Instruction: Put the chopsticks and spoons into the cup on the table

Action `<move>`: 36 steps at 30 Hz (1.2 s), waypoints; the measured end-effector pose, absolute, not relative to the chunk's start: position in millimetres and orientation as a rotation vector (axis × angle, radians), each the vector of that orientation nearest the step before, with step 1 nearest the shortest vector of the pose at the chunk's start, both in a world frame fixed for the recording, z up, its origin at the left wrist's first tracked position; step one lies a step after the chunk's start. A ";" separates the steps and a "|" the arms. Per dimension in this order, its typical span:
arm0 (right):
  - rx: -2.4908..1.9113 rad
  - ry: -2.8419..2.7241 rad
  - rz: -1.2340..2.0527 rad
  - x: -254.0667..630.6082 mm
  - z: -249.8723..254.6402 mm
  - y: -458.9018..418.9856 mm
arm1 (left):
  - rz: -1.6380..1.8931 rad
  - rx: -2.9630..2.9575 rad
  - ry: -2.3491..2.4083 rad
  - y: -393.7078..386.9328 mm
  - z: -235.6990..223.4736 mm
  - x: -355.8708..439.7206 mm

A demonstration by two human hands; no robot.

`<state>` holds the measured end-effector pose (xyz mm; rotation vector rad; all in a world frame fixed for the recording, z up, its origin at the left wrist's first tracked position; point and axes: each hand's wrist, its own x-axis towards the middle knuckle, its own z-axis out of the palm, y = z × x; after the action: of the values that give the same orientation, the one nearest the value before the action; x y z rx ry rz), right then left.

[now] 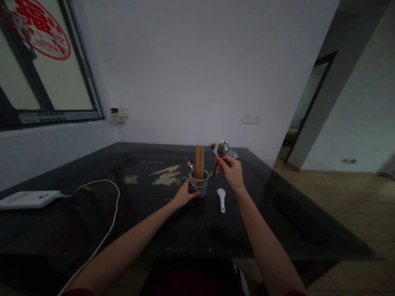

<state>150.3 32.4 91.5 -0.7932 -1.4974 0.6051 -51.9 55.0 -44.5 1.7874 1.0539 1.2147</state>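
Cutlery cup (202, 186) sits clasped in the left hand (184, 195) while the right hand (231, 168) pinches a metal spoon (222, 149), the wooden chopsticks (200, 162) hidden below the cup's rim.

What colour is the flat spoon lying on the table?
The spoon is white, seen best in the head view.

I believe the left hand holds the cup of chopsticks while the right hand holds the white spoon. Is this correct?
Not quite: in the head view, the right hand holds a metal spoon; the white spoon lies on the table. The left hand does hold the cup of chopsticks.
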 end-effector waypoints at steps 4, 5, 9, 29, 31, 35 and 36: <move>-0.708 -1.482 0.689 127.6 98.0 45.3 | 1.214 1.777 1.035 54.7 -44.5 -51.5; -0.708 -1.489 0.710 122.7 95.5 50.2 | 1.217 1.779 1.031 54.3 -44.0 -51.3; -0.781 -1.511 0.767 108.6 72.6 67.8 | 1.224 1.798 1.053 52.1 -40.4 -50.3; -1.489 -1.825 0.149 102.5 39.9 71.4 | 1.206 1.866 1.141 51.5 -39.5 -49.5; -1.513 -1.834 0.155 101.9 39.6 70.6 | 1.201 1.868 1.140 51.5 -39.3 -49.7; -1.498 -1.851 0.147 102.2 39.8 68.8 | 1.202 1.874 1.108 51.2 -38.4 -50.0; -1.487 -1.857 0.142 102.6 39.6 68.6 | 1.205 1.874 1.108 51.0 -38.0 -50.0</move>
<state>102.6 68.6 39.6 -1.4868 -1.8571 0.1422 -50.0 51.0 -38.0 1.8742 1.1076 1.2049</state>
